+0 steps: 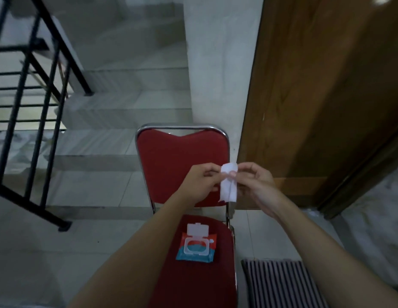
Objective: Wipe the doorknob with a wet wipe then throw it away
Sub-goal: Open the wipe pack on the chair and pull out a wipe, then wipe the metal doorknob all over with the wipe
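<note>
A white wet wipe (pixel 228 185) hangs folded in front of the red chair's backrest. My left hand (pixel 199 182) pinches its upper left edge and my right hand (pixel 252 181) pinches its upper right edge. Below them, a red and blue wipe pack (pixel 197 245) lies on the chair seat (pixel 193 278) with its white lid flipped open. A brown wooden door (pixel 315 85) stands at the right. No doorknob is in view.
The red chair has a chrome frame (pixel 182 126). A striped doormat (pixel 280 283) lies at the lower right. Tiled stairs (pixel 127 103) rise behind the chair, with a black metal railing (pixel 33 107) at the left. A white wall column (pixel 220 74) stands beside the door.
</note>
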`<state>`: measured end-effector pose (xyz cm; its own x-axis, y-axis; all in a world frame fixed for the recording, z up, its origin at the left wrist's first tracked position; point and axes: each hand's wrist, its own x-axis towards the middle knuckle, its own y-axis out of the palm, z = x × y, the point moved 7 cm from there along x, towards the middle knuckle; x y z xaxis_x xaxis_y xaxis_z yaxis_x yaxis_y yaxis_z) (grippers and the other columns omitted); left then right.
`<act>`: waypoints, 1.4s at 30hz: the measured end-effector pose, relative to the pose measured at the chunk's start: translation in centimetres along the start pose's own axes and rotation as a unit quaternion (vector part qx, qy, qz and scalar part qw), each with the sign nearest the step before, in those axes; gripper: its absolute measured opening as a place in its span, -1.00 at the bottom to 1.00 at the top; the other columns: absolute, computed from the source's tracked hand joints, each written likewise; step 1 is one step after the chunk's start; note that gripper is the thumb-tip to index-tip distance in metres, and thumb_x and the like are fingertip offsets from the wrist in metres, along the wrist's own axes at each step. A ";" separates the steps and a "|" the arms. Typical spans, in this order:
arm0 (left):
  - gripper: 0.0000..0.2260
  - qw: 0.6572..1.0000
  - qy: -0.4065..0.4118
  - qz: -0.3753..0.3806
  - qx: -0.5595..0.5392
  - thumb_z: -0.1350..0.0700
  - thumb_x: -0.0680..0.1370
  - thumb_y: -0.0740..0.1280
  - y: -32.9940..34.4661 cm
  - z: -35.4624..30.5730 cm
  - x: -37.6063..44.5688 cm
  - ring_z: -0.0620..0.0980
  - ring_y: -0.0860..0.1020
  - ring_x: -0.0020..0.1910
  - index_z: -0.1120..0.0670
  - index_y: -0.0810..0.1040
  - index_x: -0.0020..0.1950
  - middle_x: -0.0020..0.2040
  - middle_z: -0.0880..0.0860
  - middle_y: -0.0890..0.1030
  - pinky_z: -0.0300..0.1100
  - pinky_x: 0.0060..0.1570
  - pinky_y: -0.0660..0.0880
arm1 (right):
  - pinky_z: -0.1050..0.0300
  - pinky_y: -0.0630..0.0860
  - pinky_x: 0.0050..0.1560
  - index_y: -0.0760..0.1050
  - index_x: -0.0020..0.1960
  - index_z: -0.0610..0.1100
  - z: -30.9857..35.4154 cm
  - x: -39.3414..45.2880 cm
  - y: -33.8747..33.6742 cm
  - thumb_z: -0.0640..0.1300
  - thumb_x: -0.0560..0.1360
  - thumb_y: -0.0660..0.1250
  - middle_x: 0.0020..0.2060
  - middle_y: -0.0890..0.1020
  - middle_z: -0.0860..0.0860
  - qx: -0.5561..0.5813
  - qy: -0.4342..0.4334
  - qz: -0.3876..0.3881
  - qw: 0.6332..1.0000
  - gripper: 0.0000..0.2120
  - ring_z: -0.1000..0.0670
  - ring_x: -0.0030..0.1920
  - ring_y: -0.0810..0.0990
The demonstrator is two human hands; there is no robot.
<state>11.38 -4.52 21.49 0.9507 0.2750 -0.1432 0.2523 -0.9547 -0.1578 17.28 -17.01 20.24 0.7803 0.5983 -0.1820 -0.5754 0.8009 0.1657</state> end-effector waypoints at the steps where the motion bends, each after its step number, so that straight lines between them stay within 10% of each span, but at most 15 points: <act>1: -0.95 1.000 0.004 0.007 0.000 0.21 0.51 0.31 0.6 -0.6 0.5 -0.12 0.57 -0.24 0.15 0.57 -0.10 -0.18 0.12 0.59 -0.34 -0.28 0.53 | 0.23 0.57 -0.28 0.48 0.12 -0.23 0.5 0.2 -0.7 -0.25 0.39 0.43 -0.14 0.69 -0.12 -0.008 -0.001 -0.009 1.000 -0.68 -0.01 -0.16 0.67; 12: -0.78 1.000 -0.003 0.003 0.001 0.04 0.46 0.38 10.0 -5.3 10.8 -0.06 0.57 -0.17 0.16 0.58 -0.01 -0.13 0.06 0.61 -0.27 -0.25 0.51 | 0.21 0.61 -0.25 0.59 0.03 -0.15 6.1 5.9 -13.8 -0.23 0.53 0.26 -0.13 0.71 -0.01 -0.031 0.006 -0.007 0.999 -0.85 0.01 -0.12 0.70; 20: -0.82 0.999 0.037 -0.016 0.029 0.13 0.38 0.47 20.9 -10.0 20.8 -0.05 0.62 -0.06 0.07 0.58 -0.05 -0.10 0.01 0.66 -0.21 -0.09 0.56 | 0.03 0.59 0.03 0.56 0.11 -0.15 11.3 9.5 -27.0 -0.09 0.30 0.46 0.00 0.69 -0.08 -0.041 -0.018 0.012 0.999 -0.61 -0.03 0.01 0.67; 33: -0.83 0.991 -0.006 0.082 -0.106 0.26 0.45 0.37 34.9 -15.4 31.8 -0.03 0.65 -0.10 0.15 0.61 0.03 -0.06 0.10 0.66 -0.23 -0.18 0.57 | 0.13 0.61 -0.16 0.55 0.08 -0.18 15.9 12.9 -43.9 -0.36 0.44 0.33 -0.10 0.71 -0.07 0.036 -0.026 -0.073 0.996 -0.76 -0.06 -0.07 0.68; 42: -0.80 0.979 0.131 0.153 0.023 0.22 0.49 0.33 40.6 -24.3 38.4 -0.15 0.59 0.04 -0.02 0.60 0.04 0.02 -0.06 0.65 -0.23 0.00 0.54 | 0.04 0.63 -0.08 0.51 0.12 -0.10 22.0 15.0 -51.1 -0.36 0.39 0.35 -0.01 0.65 -0.09 0.047 -0.113 -0.146 0.982 -0.66 -0.06 -0.01 0.66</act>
<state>62.52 -35.49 33.34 0.9957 -0.0669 0.0644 -0.0535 -0.9801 -0.1913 63.77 -49.51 30.41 0.9492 0.3142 -0.0164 -0.3023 0.9252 0.2292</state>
